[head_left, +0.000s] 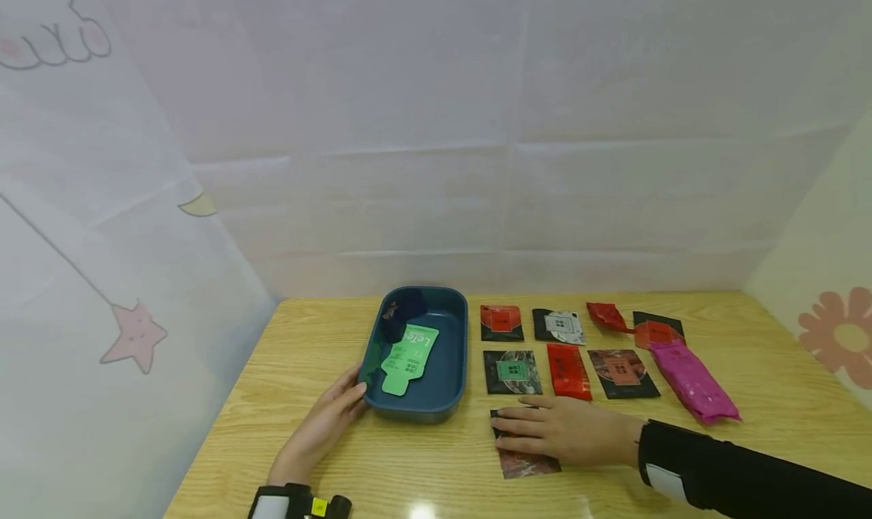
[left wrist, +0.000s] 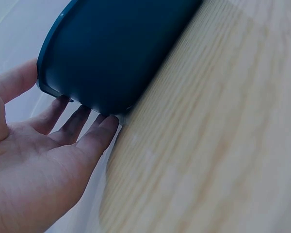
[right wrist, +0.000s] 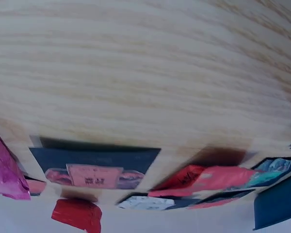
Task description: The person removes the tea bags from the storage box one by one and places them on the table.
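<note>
A dark blue tray (head_left: 440, 398) stands left of the middle of the table, with a green LeTea-type packet (head_left: 412, 352) and a dark packet (head_left: 402, 318) inside. My left hand (head_left: 327, 421) grips its front left corner, thumb at the rim; in the left wrist view the fingers of the left hand (left wrist: 43, 155) lie against the outside of the tray (left wrist: 106, 53). On the right, my right hand (head_left: 565, 430) rests with extended fingers over a dark packet with a reddish print (head_left: 527, 464), covering much of it. The right wrist view does not show the hand.
Right of the tray lie several flat packets, among them a green-labelled one (head_left: 513, 372), a red one (head_left: 568, 371) and a brown one (head_left: 623, 374). A magenta packet (head_left: 695, 383) lies farther right. A pale cloth wall (head_left: 436, 201) rises behind the table (head_left: 252, 405).
</note>
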`<state>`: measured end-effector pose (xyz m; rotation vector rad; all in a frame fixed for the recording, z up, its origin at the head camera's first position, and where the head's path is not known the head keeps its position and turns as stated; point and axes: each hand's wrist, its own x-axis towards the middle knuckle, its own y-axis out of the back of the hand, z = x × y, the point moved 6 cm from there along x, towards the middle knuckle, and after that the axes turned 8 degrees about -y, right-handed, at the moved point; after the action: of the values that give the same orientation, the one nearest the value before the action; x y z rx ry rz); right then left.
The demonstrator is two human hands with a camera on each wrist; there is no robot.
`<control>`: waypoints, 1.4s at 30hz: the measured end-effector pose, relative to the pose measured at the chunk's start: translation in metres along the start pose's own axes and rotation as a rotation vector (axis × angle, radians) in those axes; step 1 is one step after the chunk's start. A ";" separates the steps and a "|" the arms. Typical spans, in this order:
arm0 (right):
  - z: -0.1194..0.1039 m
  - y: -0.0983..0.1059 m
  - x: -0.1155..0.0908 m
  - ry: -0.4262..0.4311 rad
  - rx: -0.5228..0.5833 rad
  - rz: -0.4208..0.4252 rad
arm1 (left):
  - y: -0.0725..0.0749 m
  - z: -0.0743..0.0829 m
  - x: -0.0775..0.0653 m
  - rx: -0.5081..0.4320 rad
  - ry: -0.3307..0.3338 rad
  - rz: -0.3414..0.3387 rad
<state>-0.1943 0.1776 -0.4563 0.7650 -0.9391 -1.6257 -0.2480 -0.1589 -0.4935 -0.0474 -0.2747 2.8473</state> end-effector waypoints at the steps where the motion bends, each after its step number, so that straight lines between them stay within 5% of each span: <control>1: 0.001 0.002 0.001 0.001 0.004 -0.002 | 0.000 0.000 0.000 -0.001 0.001 0.002; 13: 0.023 0.035 0.017 -0.070 -0.044 0.063 | 0.001 -0.001 0.003 0.006 -0.007 0.003; 23: 0.051 0.054 0.060 -0.241 0.053 0.160 | 0.002 -0.001 0.001 0.005 -0.003 0.000; 36: 0.091 0.046 0.115 -0.521 0.350 0.037 | 0.002 -0.003 0.001 0.001 -0.019 -0.026; 42: 0.103 0.048 0.139 -0.561 0.401 0.021 | 0.002 -0.003 0.001 0.000 -0.020 -0.016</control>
<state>-0.2925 0.0566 -0.3667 0.5587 -1.7037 -1.6866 -0.2496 -0.1602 -0.4966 -0.0160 -0.2777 2.8333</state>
